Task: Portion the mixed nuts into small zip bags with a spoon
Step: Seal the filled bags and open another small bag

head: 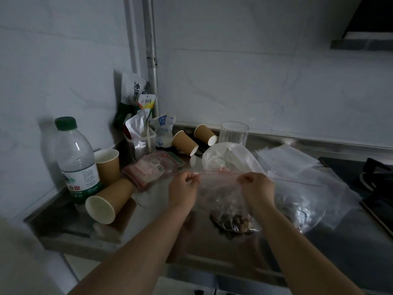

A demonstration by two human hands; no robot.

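Clear zip bag point(221, 194) with red seal strip, upright over counter, mixed nuts point(238, 222) pooled at bottom

pouch point(134, 90): character "小" | bottle label point(81, 179): print unreadable

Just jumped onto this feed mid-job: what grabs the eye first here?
Front and centre, the left hand and right hand pinch the red-striped top of a clear zip bag, held up with a few nuts at its bottom. At the left stands a water bottle among paper cups, one paper cup tipped over beside it.
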